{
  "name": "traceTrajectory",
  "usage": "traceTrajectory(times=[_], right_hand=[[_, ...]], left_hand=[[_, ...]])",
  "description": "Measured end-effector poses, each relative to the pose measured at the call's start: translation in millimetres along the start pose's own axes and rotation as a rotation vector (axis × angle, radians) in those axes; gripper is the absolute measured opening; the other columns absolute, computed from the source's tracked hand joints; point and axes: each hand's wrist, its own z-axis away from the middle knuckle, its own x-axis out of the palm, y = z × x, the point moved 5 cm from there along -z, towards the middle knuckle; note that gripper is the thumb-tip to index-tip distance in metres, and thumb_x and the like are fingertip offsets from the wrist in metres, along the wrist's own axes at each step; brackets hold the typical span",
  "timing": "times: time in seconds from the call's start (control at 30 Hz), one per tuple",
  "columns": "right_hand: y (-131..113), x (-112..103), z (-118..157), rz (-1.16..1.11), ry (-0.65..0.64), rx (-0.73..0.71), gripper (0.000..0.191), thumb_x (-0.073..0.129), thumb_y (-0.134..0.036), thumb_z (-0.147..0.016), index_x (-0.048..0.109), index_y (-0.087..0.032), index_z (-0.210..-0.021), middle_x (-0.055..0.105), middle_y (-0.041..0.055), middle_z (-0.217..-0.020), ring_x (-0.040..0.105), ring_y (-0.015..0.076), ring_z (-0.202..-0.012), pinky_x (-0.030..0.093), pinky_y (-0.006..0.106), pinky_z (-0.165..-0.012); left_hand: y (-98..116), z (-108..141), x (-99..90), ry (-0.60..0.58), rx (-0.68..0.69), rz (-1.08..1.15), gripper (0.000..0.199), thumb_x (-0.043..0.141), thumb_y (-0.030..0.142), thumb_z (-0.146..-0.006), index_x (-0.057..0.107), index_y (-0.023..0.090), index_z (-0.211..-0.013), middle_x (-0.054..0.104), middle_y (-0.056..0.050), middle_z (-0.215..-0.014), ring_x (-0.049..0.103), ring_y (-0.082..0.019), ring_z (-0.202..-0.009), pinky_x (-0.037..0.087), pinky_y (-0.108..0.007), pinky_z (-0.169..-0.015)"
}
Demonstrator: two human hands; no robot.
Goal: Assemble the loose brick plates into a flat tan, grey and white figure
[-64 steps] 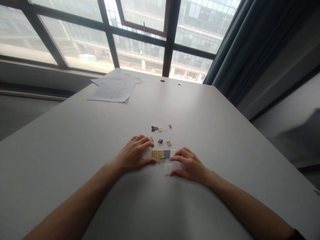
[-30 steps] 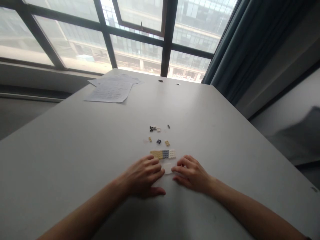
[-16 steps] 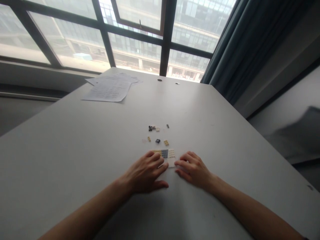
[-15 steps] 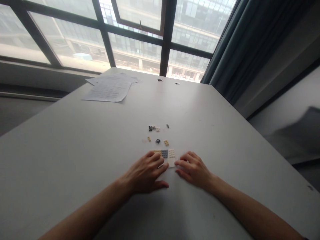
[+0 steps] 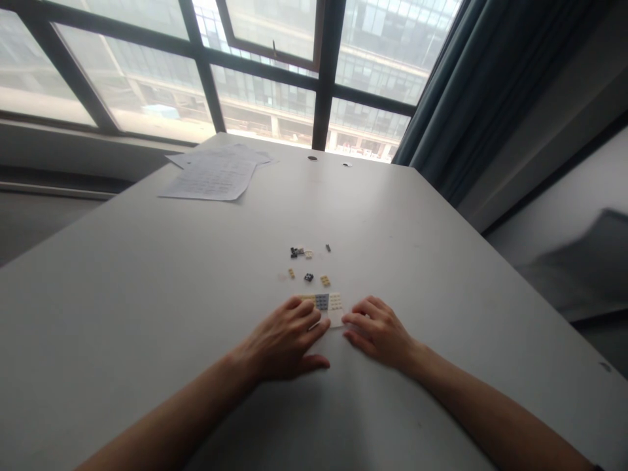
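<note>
My left hand (image 5: 292,337) lies palm down with its thumb apart from the fingers. Its fingertips cover part of a row of small building-block plates: a yellow plate (image 5: 309,298), a blue-grey plate (image 5: 322,301) and a cream studded plate (image 5: 335,301). Below the cream plate is a smooth white piece (image 5: 336,320), with my left fingertip at its left side. My right hand (image 5: 380,332) rests on the table with loosely bent, parted fingers, a fingertip at the white piece's right edge. What lies under my left fingers is hidden.
Beyond the row lie a small yellow piece (image 5: 291,273), a dark piece (image 5: 309,277) and a tan plate (image 5: 325,280). Farther back are black pieces (image 5: 294,252), a cream piece (image 5: 309,254) and a small grey piece (image 5: 328,248). Printed papers (image 5: 209,180) sit at the table's far left.
</note>
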Motion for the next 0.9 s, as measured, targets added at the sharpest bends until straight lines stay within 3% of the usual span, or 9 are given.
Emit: traceTrajectory(times=[0.13,0.27,0.43,0.53,0.67,0.8,0.9], right_hand=[[-0.1,-2.3,0.8,-0.019,0.044,-0.007,0.02,0.059,-0.031,-0.087,0.065,-0.019,-0.102,0.063,0.0071,-0.089,0.052,0.0203,-0.083,0.047,0.036,-0.077],[3.4,-6.8,1.6,-0.049,0.116,0.015,0.02,0.059,-0.029,-0.086,0.065,-0.02,-0.103,0.062,0.0072,-0.09,0.053,0.0199,-0.084,0.048,0.036,-0.076],[13.9,-13.5,-1.7,-0.049,0.154,0.04,0.019,0.059,-0.028,-0.086,0.065,-0.02,-0.102,0.062,0.0074,-0.09,0.055,0.0203,-0.084,0.05,0.036,-0.076],[27.0,-18.3,-9.1,-0.058,0.182,0.077,0.018,0.059,-0.029,-0.086,0.066,-0.021,-0.102,0.062,0.0071,-0.091,0.056,0.0205,-0.086,0.05,0.036,-0.077],[56.2,-15.5,-29.8,-0.086,0.17,0.194,0.02,0.062,-0.026,-0.084,0.065,-0.022,-0.104,0.062,0.0066,-0.096,0.057,0.0211,-0.092,0.05,0.039,-0.083],[87.8,1.6,-61.2,-0.126,0.118,0.342,0.03,0.062,-0.02,-0.082,0.062,-0.019,-0.112,0.061,0.0071,-0.102,0.058,0.0191,-0.089,0.049,0.038,-0.084],[99.6,17.8,-88.9,-0.116,0.085,0.347,0.039,0.06,-0.015,-0.083,0.058,-0.017,-0.121,0.06,0.009,-0.106,0.056,0.0196,-0.095,0.046,0.037,-0.09]], left_hand=[[-0.1,1.4,-3.4,0.032,0.011,-0.024,0.053,0.047,0.059,-0.086,0.055,0.014,-0.114,0.06,-0.009,-0.091,0.051,-0.025,-0.088,0.038,-0.04,-0.08],[-15.2,8.7,-13.5,0.185,-0.047,-0.06,0.041,0.05,0.051,-0.088,0.057,0.017,-0.112,0.061,-0.008,-0.09,0.051,-0.023,-0.083,0.039,-0.038,-0.075],[-67.7,23.2,-26.8,0.391,-0.406,-0.063,0.021,0.054,0.034,-0.088,0.06,0.02,-0.102,0.062,-0.006,-0.091,0.053,-0.022,-0.086,0.042,-0.038,-0.078],[-102.8,27.2,-22.5,0.361,-0.657,0.011,0.021,0.053,0.034,-0.086,0.06,0.021,-0.101,0.062,-0.006,-0.097,0.053,-0.024,-0.092,0.044,-0.041,-0.082],[-129.8,24.8,-7.3,0.29,-0.841,0.13,0.023,0.054,0.034,-0.082,0.062,0.02,-0.099,0.062,-0.006,-0.098,0.054,-0.025,-0.092,0.045,-0.042,-0.084],[-130.7,23.1,-1.4,0.338,-0.835,0.099,0.022,0.052,0.031,-0.083,0.062,0.019,-0.098,0.061,-0.007,-0.101,0.053,-0.026,-0.096,0.043,-0.044,-0.087],[-125.2,24.7,-1.7,0.367,-0.783,0.066,0.019,0.051,0.031,-0.084,0.062,0.02,-0.096,0.062,-0.006,-0.1,0.052,-0.026,-0.097,0.043,-0.044,-0.087]])
